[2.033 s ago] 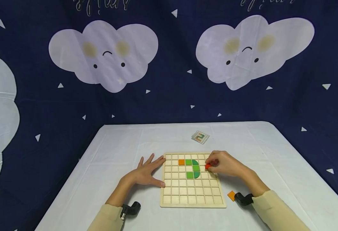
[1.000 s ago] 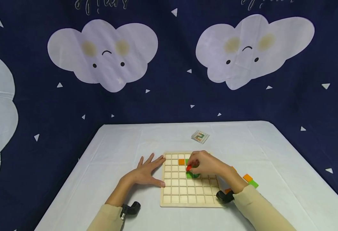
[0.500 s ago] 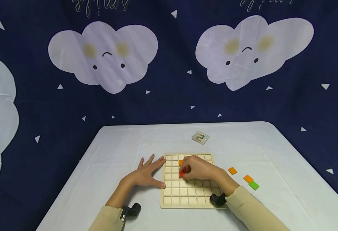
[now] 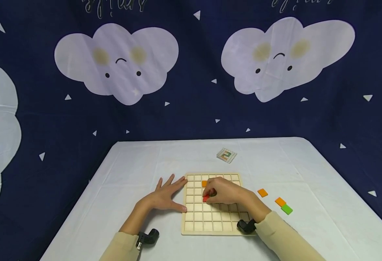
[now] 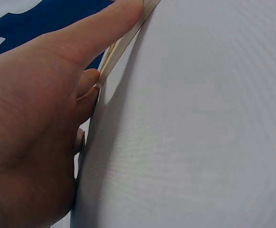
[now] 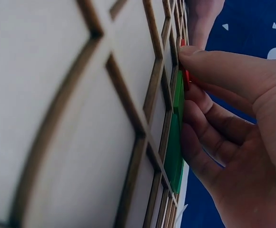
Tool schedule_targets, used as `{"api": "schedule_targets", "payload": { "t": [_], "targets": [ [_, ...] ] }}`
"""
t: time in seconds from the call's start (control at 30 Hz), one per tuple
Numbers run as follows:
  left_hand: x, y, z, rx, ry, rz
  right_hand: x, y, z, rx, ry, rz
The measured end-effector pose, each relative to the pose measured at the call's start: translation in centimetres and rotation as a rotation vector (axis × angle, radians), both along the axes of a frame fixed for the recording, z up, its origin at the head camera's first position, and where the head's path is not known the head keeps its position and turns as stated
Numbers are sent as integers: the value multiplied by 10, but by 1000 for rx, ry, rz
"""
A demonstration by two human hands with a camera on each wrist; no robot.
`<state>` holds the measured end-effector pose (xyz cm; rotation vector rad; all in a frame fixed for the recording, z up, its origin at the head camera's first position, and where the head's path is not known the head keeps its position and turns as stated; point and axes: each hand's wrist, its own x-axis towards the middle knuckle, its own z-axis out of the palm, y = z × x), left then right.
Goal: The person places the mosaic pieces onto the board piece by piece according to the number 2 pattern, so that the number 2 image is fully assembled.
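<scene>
Orange sq [image 4: 204,183] + green pcs [image 6: 174,152] on grid board [image 4: 198,216], R hand [image 4: 222,190] pinching red tile [image 4: 205,199], L hand [image 4: 166,198] splayed at edge; 3 loose tiles [image 4: 280,202] left imo

The left sleeve [image 4: 118,250] is long, plain, pale beige cloth, and its end is the left cuff [image 4: 128,236]. Just beside the left cuff sits a dark strap [image 4: 141,237], with a small silvery part [image 4: 139,244] low on it. Right of the left cuff juts the left camera [image 4: 150,236]: black, rounded, bent like an elbow. Well to the right of the left cuff are the right sleeve [image 4: 285,237], the same plain beige, and the right camera [image 4: 245,226], also black and rounded. The left hand [image 4: 165,197] and right hand [image 4: 224,190] are bare.
</scene>
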<state>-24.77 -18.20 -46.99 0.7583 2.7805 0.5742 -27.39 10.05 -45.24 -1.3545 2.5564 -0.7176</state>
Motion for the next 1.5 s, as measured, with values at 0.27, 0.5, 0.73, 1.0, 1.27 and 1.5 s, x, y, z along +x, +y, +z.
{"api": "schedule_targets", "payload": {
  "t": [0.27,0.5,0.73,1.0,1.27,1.5],
  "targets": [
    [-2,0,-1,-7,11,2,0,1,1,3,-10,-13],
    [-1,0,-1,-10,8,4,0,1,0,2,-26,-22],
    [-1,0,-1,-5,11,1,1,3,1,-10,-29,-36],
    [-1,1,-3,-3,12,4,-1,18,-1,-91,-47,-78],
    [-3,1,-6,-1,11,3,-2,37,-1,-124,-84,-129],
    [-4,0,-6,-3,15,4,-6,54,1,-135,-97,-185]
  ]
}}
